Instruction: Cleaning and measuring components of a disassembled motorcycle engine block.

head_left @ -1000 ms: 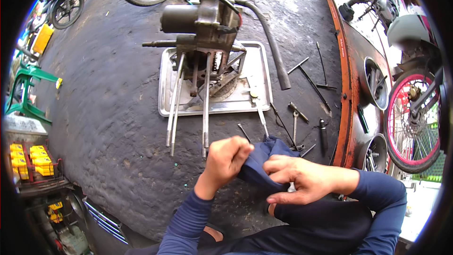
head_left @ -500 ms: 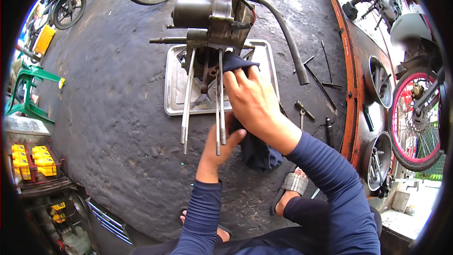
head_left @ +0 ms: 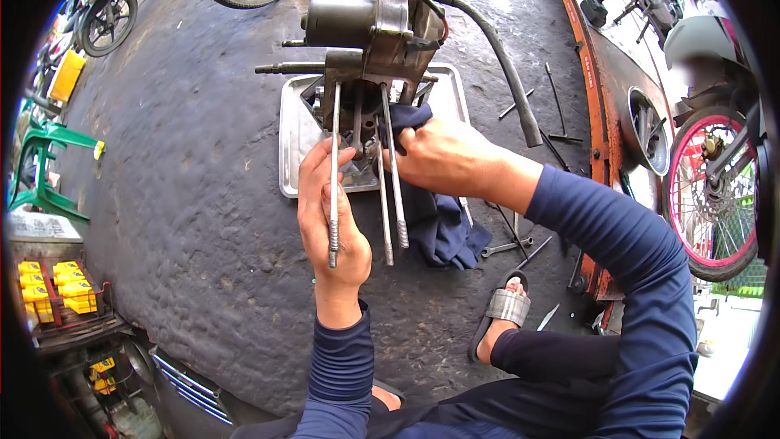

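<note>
A grey motorcycle engine crankcase (head_left: 390,24) stands on a metal tray (head_left: 289,171), with long threaded studs (head_left: 392,162) pointing towards me. Between the studs a connecting rod (head_left: 357,126) sticks out of the case opening. My left hand (head_left: 331,219) is curled around the left studs, its fingertips at the end of the connecting rod. A dark blue cloth (head_left: 447,232) is bunched in my right hand (head_left: 443,154), pressed in beside the right studs at the opening. The cloth's loose part hangs down to the floor. My right fingertips are partly hidden behind the studs.
Tools, including a wrench (head_left: 508,247), lie on the dark floor at the right, near an orange metal edge (head_left: 597,114). Metal bowls (head_left: 647,130) with parts stand beyond it. A black hose (head_left: 500,57) arches from the engine. A green plastic stool (head_left: 49,162) is at the left.
My left hand has moved up and forward to the left studs and the connecting rod. My right hand has turned sideways and dropped lower with the cloth, its forearm swinging out to the right.
</note>
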Demonstrator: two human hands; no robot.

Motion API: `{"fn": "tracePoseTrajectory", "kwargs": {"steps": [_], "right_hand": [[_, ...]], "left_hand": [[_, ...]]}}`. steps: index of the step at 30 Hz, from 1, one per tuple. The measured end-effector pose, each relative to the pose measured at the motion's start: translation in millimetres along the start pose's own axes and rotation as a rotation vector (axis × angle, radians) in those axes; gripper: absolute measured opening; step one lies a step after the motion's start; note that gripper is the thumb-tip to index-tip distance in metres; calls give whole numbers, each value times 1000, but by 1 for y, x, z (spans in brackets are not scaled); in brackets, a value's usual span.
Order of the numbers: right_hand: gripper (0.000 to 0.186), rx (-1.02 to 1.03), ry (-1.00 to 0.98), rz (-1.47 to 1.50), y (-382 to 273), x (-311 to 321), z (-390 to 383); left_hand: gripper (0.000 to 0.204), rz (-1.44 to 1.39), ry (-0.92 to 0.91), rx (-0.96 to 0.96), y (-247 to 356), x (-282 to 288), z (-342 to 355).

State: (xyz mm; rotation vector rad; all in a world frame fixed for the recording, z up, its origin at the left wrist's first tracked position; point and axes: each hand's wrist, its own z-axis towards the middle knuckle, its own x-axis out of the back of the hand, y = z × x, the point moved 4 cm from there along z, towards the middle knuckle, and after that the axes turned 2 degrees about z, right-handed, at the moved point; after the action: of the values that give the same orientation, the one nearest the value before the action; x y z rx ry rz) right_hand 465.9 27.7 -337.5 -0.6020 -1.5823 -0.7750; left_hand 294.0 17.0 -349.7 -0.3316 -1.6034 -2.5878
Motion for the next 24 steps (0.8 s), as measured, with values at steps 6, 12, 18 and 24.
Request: {"fn": "tracePoseTrajectory", "kwargs": {"steps": [6,12,18,24], "right_hand": [[21,37,207,596,-19,-15,-36],[20,-610,511,922,-28,-27,-57],[28,-599,754,570,-31,-35,-8],[20,-704,820,894,-47,-51,-26]], "left_hand": [[55,-9,28,22,-3,2,2],[49,-39,74,-20,0,-2,3],[52,-133,41,51,-1,-8,2],[43,-60,69,60,-19,-10,-10]]}}
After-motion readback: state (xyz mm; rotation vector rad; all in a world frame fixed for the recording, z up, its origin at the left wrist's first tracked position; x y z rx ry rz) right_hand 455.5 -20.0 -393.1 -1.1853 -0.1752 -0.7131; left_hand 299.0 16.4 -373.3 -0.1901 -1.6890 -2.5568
